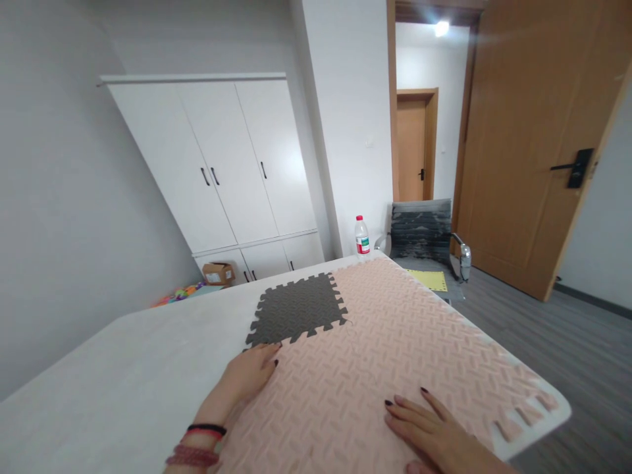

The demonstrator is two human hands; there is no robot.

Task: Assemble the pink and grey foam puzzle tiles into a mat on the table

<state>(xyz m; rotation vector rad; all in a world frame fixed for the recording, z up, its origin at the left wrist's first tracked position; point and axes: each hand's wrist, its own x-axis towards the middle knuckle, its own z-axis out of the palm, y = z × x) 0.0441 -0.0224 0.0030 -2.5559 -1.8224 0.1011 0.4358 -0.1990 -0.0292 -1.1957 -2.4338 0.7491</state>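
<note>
Pink foam mats [375,329] with a raised pattern cover the right part of a white table [138,355]. A dark grey foam mat [299,306] with toothed edges lies along their left side, farther off. My left hand [251,370] rests at the pink mat's left edge, fingers outstretched, its fingertips at the near corner of the grey mat. It wears dark and red bands at the wrist. My right hand [434,428] lies flat on the pink mat near the front, fingers spread. Neither hand grasps anything.
A clear bottle [362,237] with a red cap stands at the far table edge. Beyond it is a black chair [421,230] with a yellow mat [428,280] on its seat. A cardboard box [218,274] and colourful items [182,293] lie behind the table. An open wooden door [533,145] stands right.
</note>
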